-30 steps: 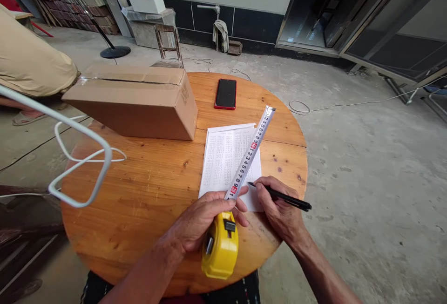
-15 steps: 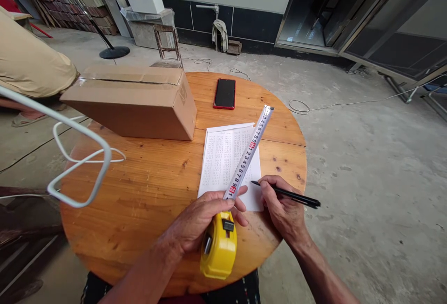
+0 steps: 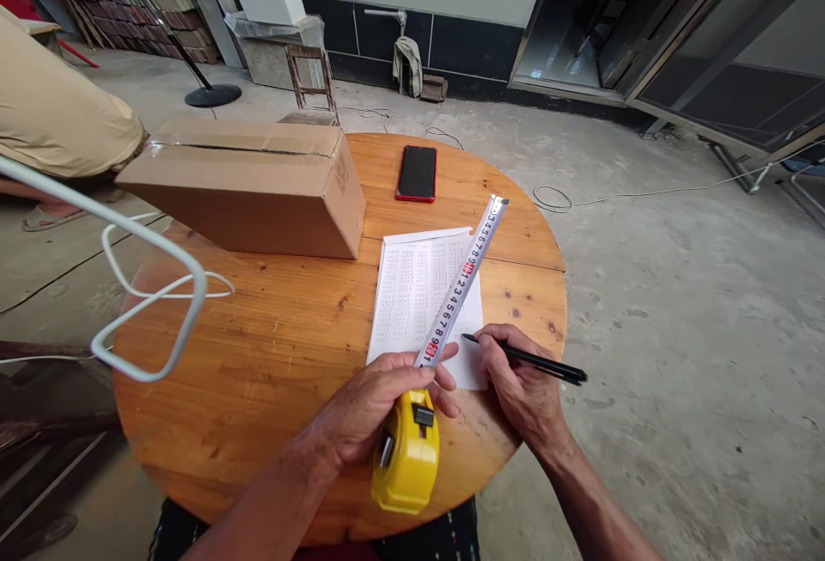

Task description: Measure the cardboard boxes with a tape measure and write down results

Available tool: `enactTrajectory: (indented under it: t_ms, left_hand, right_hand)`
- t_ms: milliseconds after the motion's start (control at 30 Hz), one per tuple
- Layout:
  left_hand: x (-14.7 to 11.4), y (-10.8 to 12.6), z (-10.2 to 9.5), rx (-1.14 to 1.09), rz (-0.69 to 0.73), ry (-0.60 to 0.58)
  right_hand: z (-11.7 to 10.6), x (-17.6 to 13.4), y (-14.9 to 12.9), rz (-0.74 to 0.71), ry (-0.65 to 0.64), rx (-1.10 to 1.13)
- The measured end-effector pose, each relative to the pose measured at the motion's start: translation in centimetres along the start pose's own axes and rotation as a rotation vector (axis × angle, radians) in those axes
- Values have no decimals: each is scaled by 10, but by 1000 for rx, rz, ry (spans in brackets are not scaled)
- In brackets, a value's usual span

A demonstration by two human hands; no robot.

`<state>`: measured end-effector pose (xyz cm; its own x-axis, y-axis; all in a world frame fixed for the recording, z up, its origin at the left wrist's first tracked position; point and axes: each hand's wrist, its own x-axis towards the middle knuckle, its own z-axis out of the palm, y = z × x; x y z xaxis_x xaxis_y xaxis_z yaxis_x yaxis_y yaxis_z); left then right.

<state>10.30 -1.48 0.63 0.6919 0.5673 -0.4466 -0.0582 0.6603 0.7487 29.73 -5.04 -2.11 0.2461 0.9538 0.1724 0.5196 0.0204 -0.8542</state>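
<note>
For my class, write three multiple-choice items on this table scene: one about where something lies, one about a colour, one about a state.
1. Where does the phone lie?
A. on the cardboard box
B. on the table beyond the paper
C. on the floor

2. What colour is the tape measure case?
A. yellow
B. blue
C. white

3. In what state is the tape blade?
A. fully wound in
B. snapped in two
C. pulled out across the paper

Answers:
1 B, it rests on the wooden table past the far edge of the paper.
2 A, the case under the left hand is yellow.
3 C, the numbered blade runs over the sheet beside the pen in the right hand.
</note>
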Motion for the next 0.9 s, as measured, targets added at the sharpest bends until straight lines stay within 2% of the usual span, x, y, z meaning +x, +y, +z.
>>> enactTrajectory:
  t_ms: [133,267,333,433,533,567,600,633,667,733,800,833,900]
  left_hand:
    - [0,0,0,16,23,0]
    - [-1,1,0,-33,-33,18]
    - [-2,2,1,-74,-63,40]
    - [-2,5,3,-116,-84,55]
    - [-2,6,6,-111,-91,61]
    - [-2,6,6,-104,-91,61]
    - [-2,5,6,-99,-89,61]
    - [-2,5,6,-96,-83,59]
    - [-2,4,6,-98,-75,59]
    - [-2,3,5,-101,-62,69]
    - [-2,2,5,-92,-61,80]
    - [-2,2,4,-83,-60,76]
    - [-2,2,4,-62,-37,51]
  right_hand:
    - [0,2,-1,-49,-1,-21]
    - [-6,-6,-11,-151,-11,-6]
    - [-11,-14,-17,-88,13,106]
    - [-19,-9,-15,111,66,351]
    - [-30,37,5,187,66,459]
    - [-37,60,15,184,118,463]
    - [-46,85,24,164,288,473]
    - [-57,109,32,140,524,479]
    - [-70,129,37,117,663,472]
    - [-93,151,38,85,798,473]
    - [-104,145,30,62,883,508]
    - [-103,132,24,36,864,581]
    - [-92,95,13,21,676,658]
